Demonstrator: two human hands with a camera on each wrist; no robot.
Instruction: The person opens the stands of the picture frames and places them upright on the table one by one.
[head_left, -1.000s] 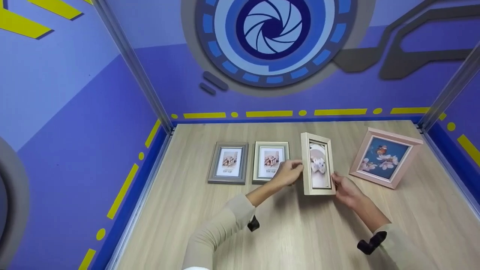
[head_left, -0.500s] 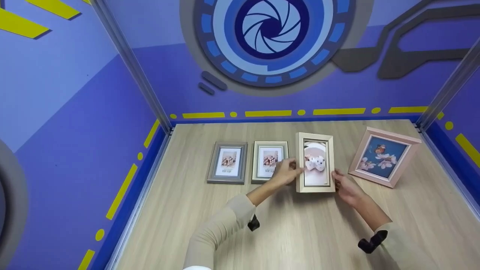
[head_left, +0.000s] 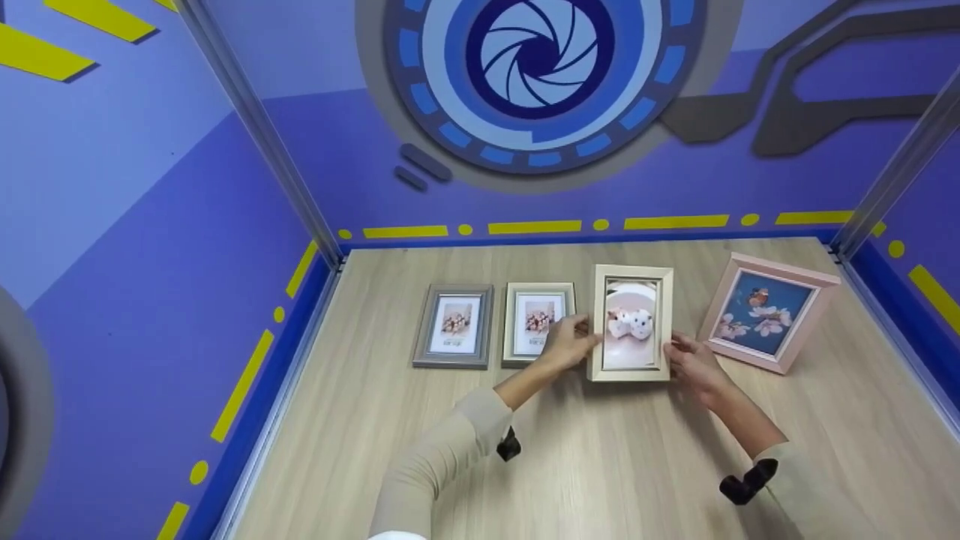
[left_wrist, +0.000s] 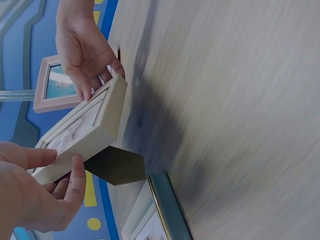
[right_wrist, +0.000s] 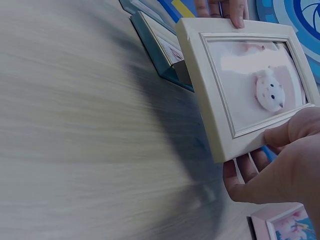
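Note:
A cream picture frame (head_left: 631,373) with a photo of two white spotted animal figures is held upright between both hands. My left hand (head_left: 568,343) pinches its left side, thumb on the front edge and fingers behind. On the opposite side, my right hand (head_left: 699,367) grips the edge with thumb in front and fingers curled behind. In the left wrist view a dark stand flap (left_wrist: 117,165) juts from the frame's back, and a shadow falls on the table below. Just left of the held frame is a champagne picture frame (head_left: 512,315), partly covered by my left hand.
A grey picture frame (head_left: 421,352) stands farther left. To the right is a pink picture frame (head_left: 806,322) with a bird and blossoms, angled inward. Blue patterned walls (head_left: 315,165) enclose the wood-grain table (head_left: 337,450) at back and sides.
The cream frame has turned from an angled position to face the head camera squarely. Both hands keep their hold on its sides; the other frames stay where they were.

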